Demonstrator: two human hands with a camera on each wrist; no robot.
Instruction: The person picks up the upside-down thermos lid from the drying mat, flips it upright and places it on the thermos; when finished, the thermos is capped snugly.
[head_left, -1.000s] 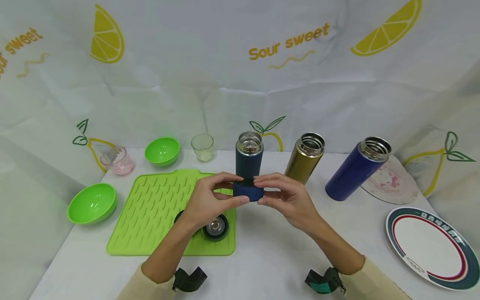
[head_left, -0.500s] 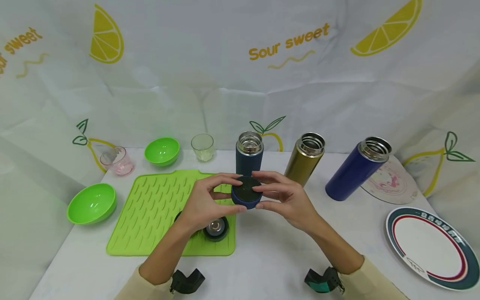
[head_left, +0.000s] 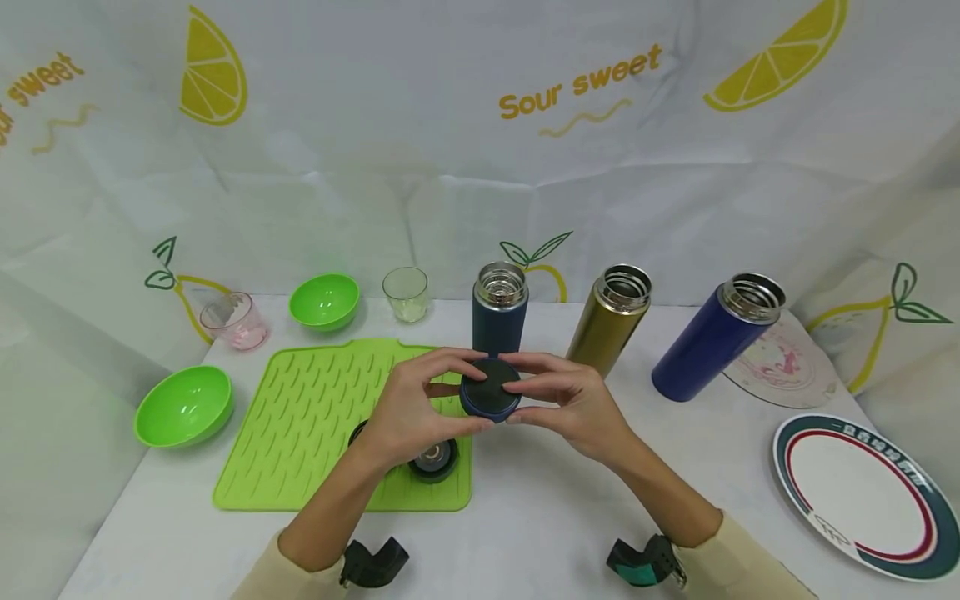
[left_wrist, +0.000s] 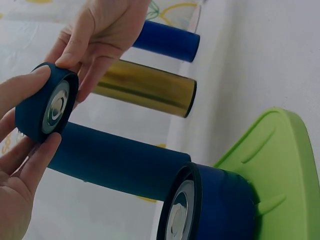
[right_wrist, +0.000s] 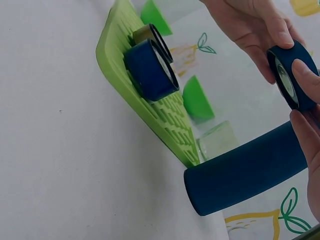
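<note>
A dark blue bottle lid (head_left: 490, 390) with a black top is tilted with that top facing the head camera; its metal-lined underside shows in both wrist views. My left hand (head_left: 412, 404) grips it from the left and my right hand (head_left: 570, 402) from the right, fingertips and thumbs at its rim. Just behind stands a dark teal steel bottle (head_left: 500, 325), its mouth uncovered. Two more lids lie underside up on the green mat (head_left: 300, 417): a blue lid (right_wrist: 147, 70) and a gold-brown lid (right_wrist: 144, 34). My left hand partly hides them in the head view.
To the right stand a gold bottle (head_left: 609, 321) and a blue bottle (head_left: 701, 346), both uncovered. A white plate (head_left: 855, 500) and a pink-patterned round board (head_left: 787, 367) are further right. Green bowls (head_left: 183, 408), a clear glass (head_left: 407, 296) and a pink glass (head_left: 236, 321) surround the mat.
The lid has tipped from an edge-on view to show its black top, and has come slightly lower and nearer. Both hands keep hold of it. The bottles have not moved.
</note>
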